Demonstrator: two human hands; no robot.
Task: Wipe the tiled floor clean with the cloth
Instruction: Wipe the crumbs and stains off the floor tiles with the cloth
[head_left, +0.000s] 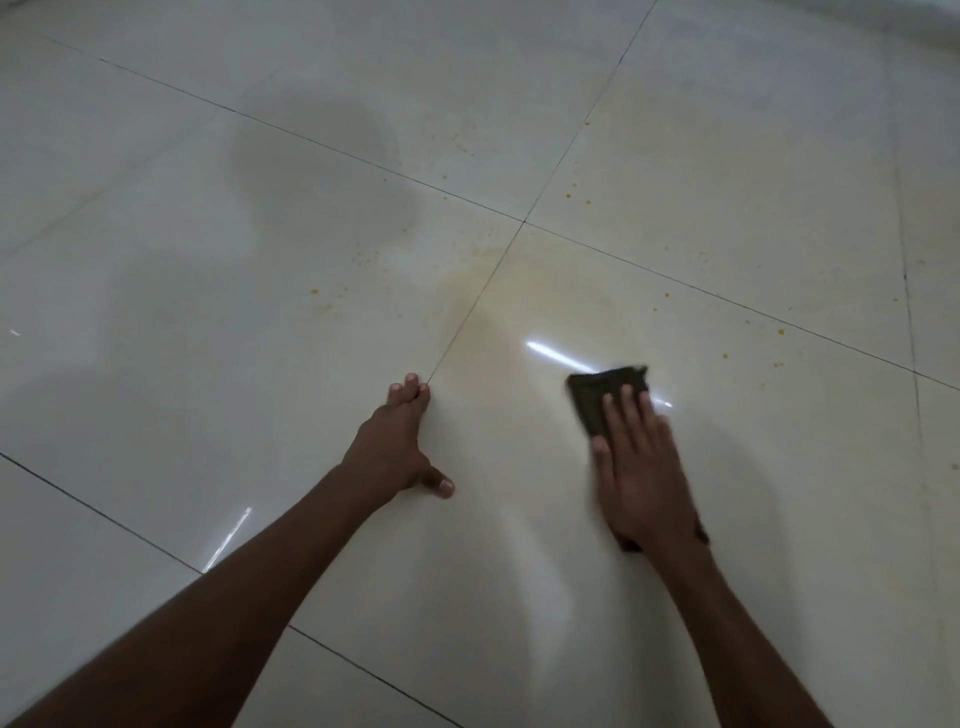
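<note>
Head view showed a glossy pale tiled floor (727, 519) filling the whole frame, its dark grout lines (363, 156) crossing at about 12 o'clock from the centre. A faint yellowish smear (524, 291) spread around that crossing and toward the centre, and streaks of reflected light lay on the glaze. Two bare forearms reached in from the bottom edge. The left forearm (218, 603) ran up from 7 o'clock, and the left hand (397, 441) was braced on the tile just below centre, fingers straight and close together with their tips at a grout line, thumb spread out to the side, holding nothing. The right hand (636, 478), at about 4 o'clock from the centre, lay flat with fingers extended and slightly apart, pressing down on a dark cloth (597, 395). The cloth was on the floor under that palm, its far end sticking out past the fingertips toward 12 o'clock and a small corner showing beside the wrist; hand and cloth were blurred. Small orange-yellow specks (569, 196) dotted the tiles, scattered from 9 o'clock round through 12 to 3 o'clock, well apart from the cloth.
</note>
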